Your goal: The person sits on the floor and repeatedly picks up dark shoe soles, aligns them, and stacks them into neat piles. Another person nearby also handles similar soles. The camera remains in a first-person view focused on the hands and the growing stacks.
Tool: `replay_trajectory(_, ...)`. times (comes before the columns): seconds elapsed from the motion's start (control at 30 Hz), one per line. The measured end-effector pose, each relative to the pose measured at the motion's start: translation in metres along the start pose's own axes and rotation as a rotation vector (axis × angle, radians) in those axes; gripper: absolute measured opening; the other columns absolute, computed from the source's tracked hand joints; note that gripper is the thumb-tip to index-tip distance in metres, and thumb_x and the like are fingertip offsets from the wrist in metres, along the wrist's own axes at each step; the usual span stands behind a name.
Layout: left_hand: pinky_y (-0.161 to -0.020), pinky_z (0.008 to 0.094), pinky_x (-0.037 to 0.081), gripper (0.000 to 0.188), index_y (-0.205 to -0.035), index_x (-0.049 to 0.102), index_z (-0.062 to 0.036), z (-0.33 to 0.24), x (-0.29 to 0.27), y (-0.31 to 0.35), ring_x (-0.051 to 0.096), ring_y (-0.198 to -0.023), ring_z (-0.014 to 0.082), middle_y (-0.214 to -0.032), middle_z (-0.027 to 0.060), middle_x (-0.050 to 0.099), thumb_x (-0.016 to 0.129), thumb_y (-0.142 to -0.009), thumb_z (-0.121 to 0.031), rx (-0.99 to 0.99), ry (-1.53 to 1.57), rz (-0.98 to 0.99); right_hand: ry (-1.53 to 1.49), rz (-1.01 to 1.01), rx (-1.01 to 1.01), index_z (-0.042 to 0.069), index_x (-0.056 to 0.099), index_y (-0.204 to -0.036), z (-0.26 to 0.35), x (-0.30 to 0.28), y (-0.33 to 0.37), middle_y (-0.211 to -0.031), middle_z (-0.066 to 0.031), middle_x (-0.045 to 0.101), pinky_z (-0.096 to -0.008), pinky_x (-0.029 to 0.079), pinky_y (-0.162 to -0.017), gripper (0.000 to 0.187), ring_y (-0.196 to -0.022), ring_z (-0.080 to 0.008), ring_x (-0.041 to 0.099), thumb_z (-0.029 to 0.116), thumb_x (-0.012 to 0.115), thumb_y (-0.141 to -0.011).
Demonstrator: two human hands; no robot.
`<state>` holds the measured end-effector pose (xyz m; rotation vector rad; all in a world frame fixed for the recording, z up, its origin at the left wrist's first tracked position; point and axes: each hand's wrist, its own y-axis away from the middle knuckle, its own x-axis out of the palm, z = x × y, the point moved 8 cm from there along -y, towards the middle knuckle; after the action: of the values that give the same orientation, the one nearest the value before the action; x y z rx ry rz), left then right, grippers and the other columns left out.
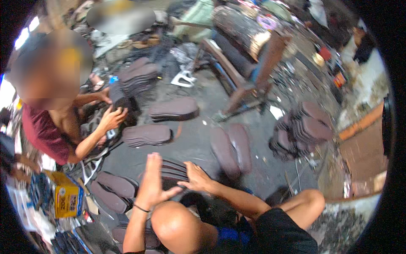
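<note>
Low in the middle, a stack of dark brown shoe soles (173,173) lies between my two hands, its layers seen edge-on. My left hand (153,184) is at its left end, fingers stretched out straight and thumb spread toward the right. At its right end is my right hand (198,178), its fingers extended beside the layers and its thumb apart. Neither hand wraps round the stack; whether both palms press on it cannot be made out. More brown soles (113,191) are on the floor to the left of my left hand. Two long soles (231,150) lie side by side beyond my right hand.
Sole stacks stand ahead (174,109) and at the right (311,127). At the left, another person (46,131) handles a dark piece. A wood-framed bench (241,80) is farther off; a yellow box (67,199) sits at the lower left. Scraps litter the edges.
</note>
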<state>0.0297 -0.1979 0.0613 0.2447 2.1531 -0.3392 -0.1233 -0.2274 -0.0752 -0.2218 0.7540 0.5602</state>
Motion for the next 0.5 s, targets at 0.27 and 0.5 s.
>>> replay_trajectory(0.27,-0.124,0.0496,0.018,0.109,-0.157,0.016,0.0055,0.036,-0.023,-0.004,0.016,-0.153,0.0441,-0.162,0.0296,0.021,0.071,-0.066,-0.016,-0.052,0.01,0.023,0.259,-0.054,-0.033,-0.005,0.039,-0.138,-0.012,0.001,0.025,-0.121,-0.0222,0.053,-0.0482,0.039,-0.096,0.085,-0.114,-0.0366,0.05,0.043,0.079,-0.08)
replay_trajectory(0.5,-0.123,0.0432,0.025,0.11,-0.159,0.011,0.0023,0.02,0.021,0.007,0.028,-0.148,0.0433,-0.158,0.03,0.029,0.069,-0.066,-0.009,-0.036,0.276,0.137,-0.248,0.01,0.088,-0.006,0.02,-0.144,-0.047,0.041,0.017,-0.137,-0.0351,0.039,-0.0482,0.041,-0.11,0.108,-0.133,-0.0463,0.043,0.042,0.088,-0.076)
